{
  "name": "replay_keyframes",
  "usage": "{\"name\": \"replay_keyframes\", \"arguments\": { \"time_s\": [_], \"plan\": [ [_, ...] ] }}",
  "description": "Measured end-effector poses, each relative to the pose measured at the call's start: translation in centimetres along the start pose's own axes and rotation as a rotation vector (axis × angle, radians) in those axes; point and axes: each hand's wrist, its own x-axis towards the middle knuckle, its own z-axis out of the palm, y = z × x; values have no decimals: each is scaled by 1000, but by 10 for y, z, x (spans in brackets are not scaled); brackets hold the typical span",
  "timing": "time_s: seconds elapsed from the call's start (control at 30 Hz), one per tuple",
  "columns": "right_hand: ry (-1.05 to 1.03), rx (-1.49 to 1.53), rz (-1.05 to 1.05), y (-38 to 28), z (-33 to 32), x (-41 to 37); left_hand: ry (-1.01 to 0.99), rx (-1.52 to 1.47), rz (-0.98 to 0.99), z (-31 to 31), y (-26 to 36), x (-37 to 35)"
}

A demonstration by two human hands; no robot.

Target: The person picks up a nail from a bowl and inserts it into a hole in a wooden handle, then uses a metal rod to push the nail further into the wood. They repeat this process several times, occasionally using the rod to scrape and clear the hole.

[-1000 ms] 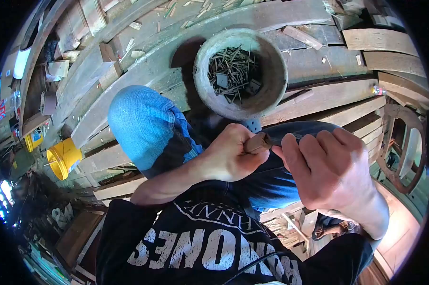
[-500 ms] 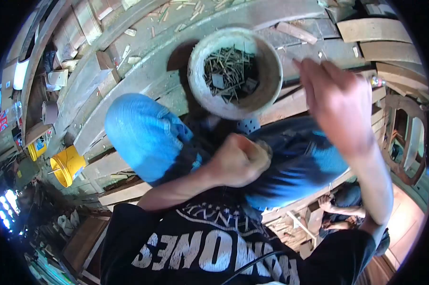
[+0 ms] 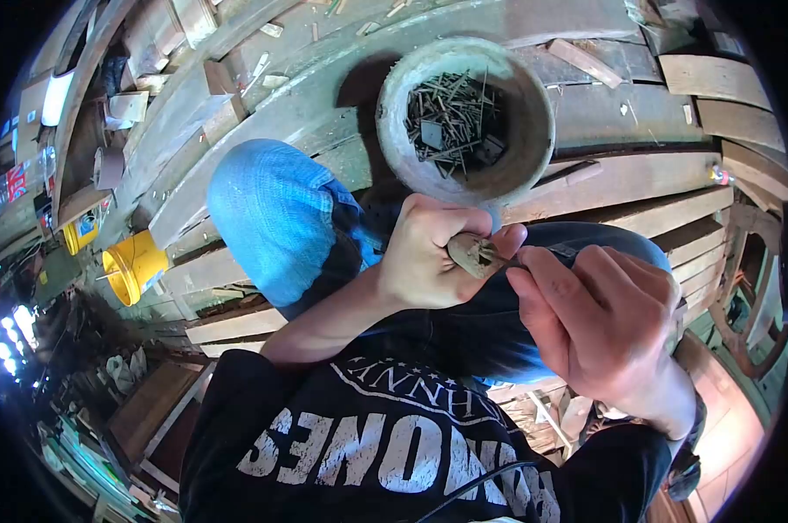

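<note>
My left hand [image 3: 438,253] is wrapped round a short, pale, rounded piece [image 3: 474,254] that looks like wood, its rough end facing right. Close beside it, my right hand [image 3: 590,314] pinches something thin and dark that touches that end; it is too small to name. Just beyond both hands stands a round, worn bucket [image 3: 538,131] holding many nails [image 3: 451,109] and a couple of small flat plates [image 3: 431,133]. Both hands are above my lap, between my bent knees.
A yellow bucket [image 3: 135,268] stands at the left. Wooden boards [image 3: 625,183] and offcuts [image 3: 586,63] lie around the nail bucket. Curved wooden pieces [image 3: 708,80] are at the right. Part of a wooden frame [image 3: 743,327] shows at the right edge.
My right hand has come down and left to meet my left hand. The left hand has risen slightly, and the piece in it now shows more. The view has shifted, with the bucket further right.
</note>
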Motion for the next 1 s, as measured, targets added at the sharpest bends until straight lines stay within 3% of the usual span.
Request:
{"name": "replay_keyframes", "arguments": {
  "time_s": [0.07,0.13,0.27,0.47,0.57,0.77,0.87,1.0],
  "plan": [
    [-8,70,59,-3,0,1,45,-32,74,0,0,2],
    [26,118,157,-6,0,3,54,131,69,-2,4,6],
    [73,109,181,-11,-10,8,64,114,87,-4,13,17],
    [59,140,224,-14,-18,13,-40,280,335,-24,21,34],
    [-49,107,260,-16,-21,15,39,287,407,-22,16,40],
    [-74,18,235,-22,-15,18,141,305,437,-15,6,38],
    [-56,-43,77,-17,-5,16,119,368,422,-18,3,32],
    [26,86,48,-7,10,21,12,237,376,-26,-6,30]
  ]
}}
